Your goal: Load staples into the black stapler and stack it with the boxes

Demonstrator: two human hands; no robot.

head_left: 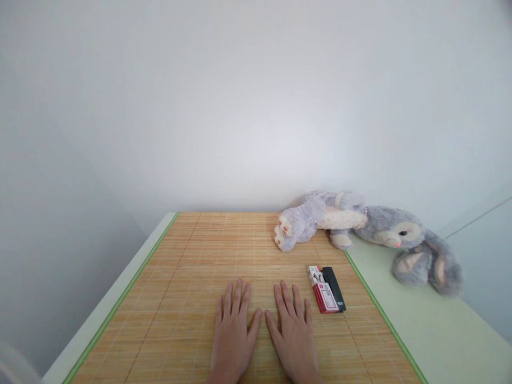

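Note:
My left hand lies palm down on the bamboo mat, its fingers spread and nothing in it. Beside it, my right hand also rests flat on the mat with fingers apart, the two thumbs close but not touching. Just beyond my right hand, to its right, sits a black stapler. Against the stapler's left side are a red and white box and a smaller white and red box.
A grey plush rabbit lies on its side along the back right, its feet on the mat and its head and ears over the pale green table. A white wall stands behind. The mat has green edging.

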